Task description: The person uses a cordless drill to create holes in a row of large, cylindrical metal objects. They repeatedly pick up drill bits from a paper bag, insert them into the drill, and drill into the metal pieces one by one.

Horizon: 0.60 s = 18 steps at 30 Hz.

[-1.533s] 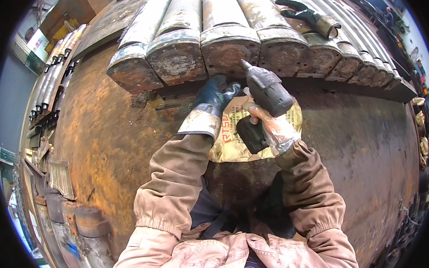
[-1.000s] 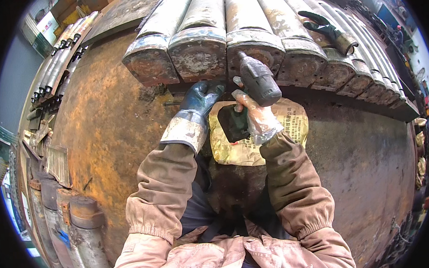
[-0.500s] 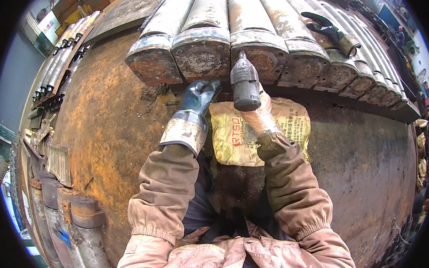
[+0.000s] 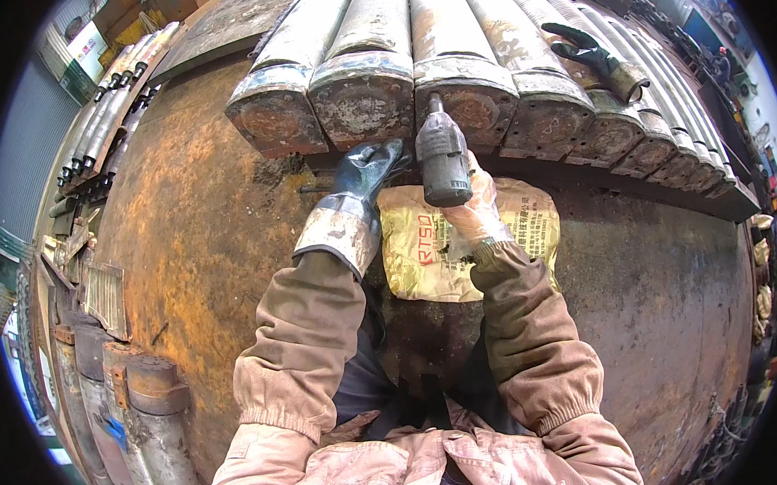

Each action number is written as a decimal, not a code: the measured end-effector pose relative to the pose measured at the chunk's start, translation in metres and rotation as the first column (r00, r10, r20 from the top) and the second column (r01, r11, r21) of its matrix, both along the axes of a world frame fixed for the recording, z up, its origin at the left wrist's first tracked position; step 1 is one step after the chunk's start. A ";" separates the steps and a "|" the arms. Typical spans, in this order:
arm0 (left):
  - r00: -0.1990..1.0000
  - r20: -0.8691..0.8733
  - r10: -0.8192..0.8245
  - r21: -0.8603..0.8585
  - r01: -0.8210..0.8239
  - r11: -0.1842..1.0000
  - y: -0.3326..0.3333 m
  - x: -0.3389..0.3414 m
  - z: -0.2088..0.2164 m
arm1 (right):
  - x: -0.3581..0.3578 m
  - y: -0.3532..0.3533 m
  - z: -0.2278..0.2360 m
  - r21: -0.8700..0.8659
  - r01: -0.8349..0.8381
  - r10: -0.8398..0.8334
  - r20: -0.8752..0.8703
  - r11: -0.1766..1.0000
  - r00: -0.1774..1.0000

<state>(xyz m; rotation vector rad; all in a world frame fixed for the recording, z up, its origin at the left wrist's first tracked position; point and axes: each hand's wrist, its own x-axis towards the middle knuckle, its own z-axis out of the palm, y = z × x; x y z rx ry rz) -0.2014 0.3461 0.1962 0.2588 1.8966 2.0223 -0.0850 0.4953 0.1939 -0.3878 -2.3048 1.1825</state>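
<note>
Grinder [image 4: 442, 158], a dark power tool, stands nose-up in the right hand [image 4: 474, 214], whose fingers are wrapped tight round its body; its tip touches the end face of one pipe [image 4: 464, 87] in the row above. The left hand [image 4: 364, 178], in a dark glove with a pale, worn cuff, lies just beside the tool with its fingers curled against the lower edge of the pipes; whether it grips anything I cannot tell.

Under both wrists lies a yellow sack [image 4: 428, 258] with red and dark print, crumpled, flat on the rusty plate [image 4: 197, 233] that serves as work surface. This plate is wide, orange-brown and pitted.

Along its far edge the thick grey pipes [image 4: 360, 88] lie side by side, their rusted ends facing the person. A spare dark glove [image 4: 584, 48] lies on top of the pipes to the right.

At the left edge, thinner tubes [image 4: 110, 112] are stacked, and short rusty cylinders [image 4: 149, 409] stand at lower left. A green and white sign [image 4: 73, 61] hangs at upper left.
</note>
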 end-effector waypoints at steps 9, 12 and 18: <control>0.900 0.365 -0.240 0.428 0.067 0.901 0.028 0.011 0.020 | -0.009 0.027 -0.015 0.207 -0.189 0.212 -0.093 0.960 0.973; 0.855 0.406 -0.324 0.452 0.120 0.884 0.036 0.008 0.012 | -0.003 0.007 0.036 0.317 -0.269 0.236 0.141 0.909 0.962; 0.645 0.356 -0.676 0.755 0.227 0.615 0.071 0.031 0.014 | 0.048 0.006 0.057 0.188 -0.338 0.247 0.384 0.922 0.889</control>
